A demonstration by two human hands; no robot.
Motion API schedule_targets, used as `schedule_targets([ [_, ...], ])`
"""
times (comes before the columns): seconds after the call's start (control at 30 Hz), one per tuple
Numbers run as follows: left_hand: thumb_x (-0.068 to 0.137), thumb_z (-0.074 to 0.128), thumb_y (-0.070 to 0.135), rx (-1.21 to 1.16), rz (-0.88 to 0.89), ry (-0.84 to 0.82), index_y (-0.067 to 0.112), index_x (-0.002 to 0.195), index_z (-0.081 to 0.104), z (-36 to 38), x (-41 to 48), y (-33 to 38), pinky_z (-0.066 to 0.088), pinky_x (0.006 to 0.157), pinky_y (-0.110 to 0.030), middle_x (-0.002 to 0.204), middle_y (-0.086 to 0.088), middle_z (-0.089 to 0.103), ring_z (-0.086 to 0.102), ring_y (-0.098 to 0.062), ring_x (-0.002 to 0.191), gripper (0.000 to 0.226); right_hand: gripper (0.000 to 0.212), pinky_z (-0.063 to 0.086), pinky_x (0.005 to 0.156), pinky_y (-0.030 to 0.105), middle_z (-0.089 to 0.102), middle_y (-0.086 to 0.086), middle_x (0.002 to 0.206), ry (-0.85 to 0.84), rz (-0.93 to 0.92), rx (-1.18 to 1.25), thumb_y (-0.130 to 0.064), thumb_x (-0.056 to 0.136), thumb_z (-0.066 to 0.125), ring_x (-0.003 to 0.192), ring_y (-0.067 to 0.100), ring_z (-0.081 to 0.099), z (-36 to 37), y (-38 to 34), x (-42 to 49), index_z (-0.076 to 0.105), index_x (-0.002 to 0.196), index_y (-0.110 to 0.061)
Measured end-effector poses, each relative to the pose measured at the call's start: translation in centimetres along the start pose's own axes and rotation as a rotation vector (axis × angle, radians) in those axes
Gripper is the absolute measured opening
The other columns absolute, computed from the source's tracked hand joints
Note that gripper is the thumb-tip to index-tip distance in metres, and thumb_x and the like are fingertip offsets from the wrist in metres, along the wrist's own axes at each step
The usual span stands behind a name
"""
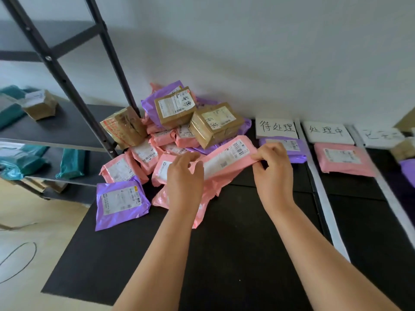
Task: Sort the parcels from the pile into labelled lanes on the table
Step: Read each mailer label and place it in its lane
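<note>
Bare forearms stretched up from the lower edge, ending in the left hand [185, 173] and the right hand [272, 167], both gripping one pink mailer [229, 158]: left fingers curled over its left end, right thumb and fingers pinching its right edge, none spread. Held label side up and slanted, at the near right fringe of the pile [174, 107], just short of the first lane; hard to tell whether fully clear of the pink plastic beneath. Judged as the reading step: parcel taken up from the heap, label turned to the eyes, lane not yet chosen. Beyond, on the black table [235, 243], handwritten signs against the wall, first card [277, 127], second card [326, 131] and third card [381, 136], with white tape strips [325, 198] parting the lanes; a purple mailer [289, 147] below the first card, a flat pink parcel [342, 159] below the second, third lane blurred and partly cut off. Next move likely calls for matching label to card, then carrying rightward and laying flat inside one lane, clear of the tape. Farther left, cardboard boxes topping the pile, a stray purple bag [120, 200] at its near left corner, and a dark metal rack [67, 126] with teal bags
</note>
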State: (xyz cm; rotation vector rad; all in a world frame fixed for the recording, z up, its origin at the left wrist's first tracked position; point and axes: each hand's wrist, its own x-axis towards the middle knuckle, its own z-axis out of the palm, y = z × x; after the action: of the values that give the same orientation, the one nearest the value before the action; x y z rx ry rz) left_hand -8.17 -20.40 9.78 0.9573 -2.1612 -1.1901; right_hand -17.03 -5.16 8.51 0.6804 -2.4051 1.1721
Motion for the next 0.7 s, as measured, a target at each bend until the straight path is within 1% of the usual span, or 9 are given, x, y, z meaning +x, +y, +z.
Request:
schedule_targets([
  [0.13,0.1,0.053,0.026,0.085,0.005,-0.1,0.02,0.129,0.063,0.8,-2.0,1.6,0.039,0.1,-0.029,0.135,0.002,0.059,0.052,-0.017,0.124,0.031,0.018,0.04,0.064,0.006,0.059,0.004,0.096,0.011,-0.074,0.051,0.011,0.08,0.068,0.086,0.003,0.05,-4.0,0.8,-1.2,0.061,0.078,-0.006],
  [0.2,0.102,0.048,0.031,0.104,-0.046,-0.186,0.021,0.137,0.057,0.9,-2.6,2.1,0.039,0.106,-0.035,0.143,0.0,0.054,0.049,-0.022,0.131,0.037,0.02,0.044,0.062,0.011,0.06,0.004,0.094,0.005,-0.131,0.074,0.012,0.079,0.069,0.086,0.002,0.051,-5.4,1.0,-1.6,0.06,0.077,-0.005],
  [0.27,0.104,0.043,0.036,0.099,-0.082,-0.279,0.023,0.14,0.054,1.0,-3.2,2.4,0.041,0.105,-0.038,0.143,0.0,0.054,0.05,-0.024,0.128,0.04,0.02,0.047,0.064,0.017,0.06,0.005,0.093,0.004,-0.164,0.104,0.014,0.079,0.068,0.088,0.006,0.053,-6.5,1.1,-2.0,0.059,0.076,-0.003],
  [0.37,0.103,0.045,0.038,0.079,-0.046,-0.328,0.026,0.132,0.061,1.2,-4.1,2.9,0.048,0.092,-0.036,0.124,0.003,0.064,0.058,-0.018,0.108,0.035,0.019,0.051,0.076,0.02,0.06,0.004,0.092,0.018,-0.197,0.13,0.015,0.08,0.067,0.091,0.011,0.057,-7.8,1.0,-2.6,0.059,0.076,-0.002],
  [0.4,0.102,0.049,0.038,0.057,-0.031,-0.31,0.025,0.127,0.064,1.3,-4.4,3.1,0.051,0.089,-0.036,0.115,0.005,0.066,0.06,-0.016,0.101,0.032,0.019,0.051,0.076,0.022,0.06,0.004,0.092,0.021,-0.202,0.125,0.015,0.079,0.067,0.091,0.014,0.059,-8.1,1.1,-2.7,0.059,0.076,-0.002],
  [0.5,0.097,0.06,0.035,-0.023,-0.025,-0.248,0.024,0.104,0.072,1.2,-4.9,3.6,0.055,0.078,-0.034,0.092,0.01,0.068,0.062,-0.011,0.085,0.018,0.018,0.05,0.067,0.024,0.06,0.004,0.095,0.034,-0.168,0.052,0.012,0.081,0.068,0.092,0.021,0.06,-8.7,1.2,-3.1,0.059,0.077,-0.004],
  [0.57,0.095,0.064,0.033,-0.062,-0.017,-0.231,0.029,0.09,0.07,0.7,-5.0,4.1,0.052,0.074,-0.03,0.086,0.012,0.067,0.061,-0.009,0.081,0.008,0.018,0.052,0.073,0.027,0.058,0.001,0.099,0.066,-0.134,0.02,0.01,0.081,0.069,0.097,0.02,0.059,-8.9,1.2,-3.2,0.062,0.081,-0.006],
  [0.63,0.094,0.064,0.033,-0.08,-0.003,-0.219,0.032,0.088,0.068,0.0,-4.8,4.7,0.05,0.071,-0.028,0.085,0.012,0.068,0.061,-0.009,0.08,0.008,0.02,0.052,0.081,0.027,0.053,-0.006,0.107,0.096,-0.053,0.002,0.008,0.084,0.067,0.105,0.014,0.055,-9.2,0.5,-3.4,0.067,0.094,-0.01],
  [0.7,0.095,0.063,0.035,-0.105,-0.006,-0.192,0.029,0.091,0.07,-0.8,-4.8,5.4,0.051,0.067,-0.029,0.083,0.011,0.067,0.06,-0.01,0.076,0.011,0.036,0.048,0.088,0.019,0.051,-0.01,0.118,0.115,0.114,0.065,0.003,0.089,0.063,0.111,0.004,0.05,-9.6,-0.6,-3.5,0.064,0.119,-0.018],
])
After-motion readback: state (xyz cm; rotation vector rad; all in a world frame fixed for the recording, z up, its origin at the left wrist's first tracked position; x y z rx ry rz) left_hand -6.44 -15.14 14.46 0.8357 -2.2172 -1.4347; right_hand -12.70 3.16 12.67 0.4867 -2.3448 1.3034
